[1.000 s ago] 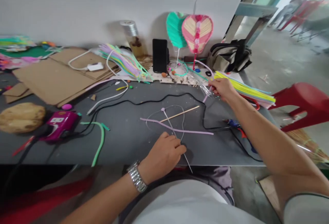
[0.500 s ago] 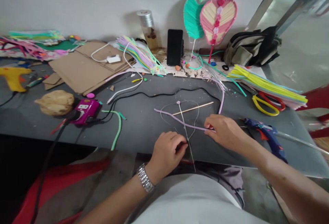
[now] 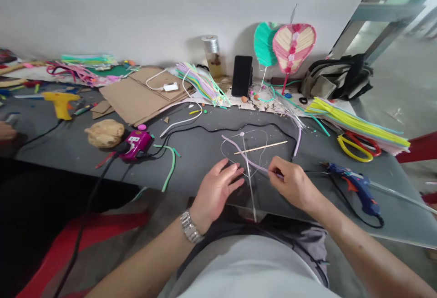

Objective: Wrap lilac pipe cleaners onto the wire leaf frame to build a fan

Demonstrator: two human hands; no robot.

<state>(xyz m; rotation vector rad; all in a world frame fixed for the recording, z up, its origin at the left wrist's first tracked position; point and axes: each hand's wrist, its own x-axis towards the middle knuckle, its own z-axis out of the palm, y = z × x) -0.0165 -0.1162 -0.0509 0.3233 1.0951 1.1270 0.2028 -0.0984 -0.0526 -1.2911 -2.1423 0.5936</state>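
Left hand open, fingers spread, just beside a wire loop; right hand pinching a purple pipe cleaner (loop still bare inside).

The left hand hovers open with fingers spread, while the right hand pinches between thumb and fingertips.

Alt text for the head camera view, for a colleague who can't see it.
The right hand pinches a lilac pipe cleaner over a thin wire loop and a wooden stick on a grey table; the open left hand is beside them. A blue glue gun lies to the right.
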